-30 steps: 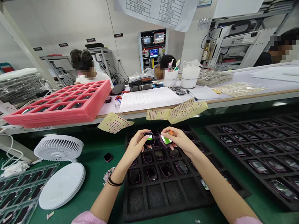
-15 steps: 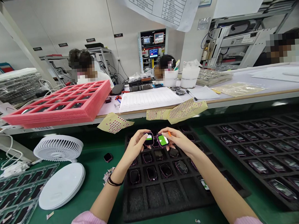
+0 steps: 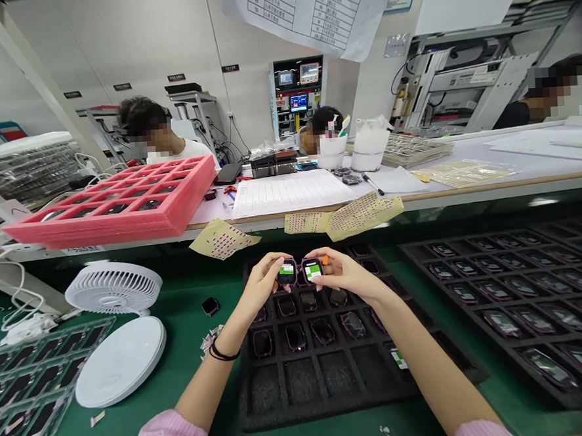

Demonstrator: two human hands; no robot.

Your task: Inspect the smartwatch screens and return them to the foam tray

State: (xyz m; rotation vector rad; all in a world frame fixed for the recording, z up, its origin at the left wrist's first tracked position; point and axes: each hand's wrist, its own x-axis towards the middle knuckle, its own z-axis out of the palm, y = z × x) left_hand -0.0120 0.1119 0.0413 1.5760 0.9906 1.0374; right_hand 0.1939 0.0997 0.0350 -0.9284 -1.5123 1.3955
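The left grip (image 3: pixel 264 282) is clamped on a square smartwatch (image 3: pixel 287 271) with a glossy glass face, the right grip (image 3: pixel 346 275) on a second smartwatch (image 3: pixel 312 270). Below both grips lies a black foam tray (image 3: pixel 301 383) of square cells.

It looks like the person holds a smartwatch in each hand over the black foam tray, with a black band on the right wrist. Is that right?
No: the head view shows the black band on the left wrist, not the right. The rest stands.
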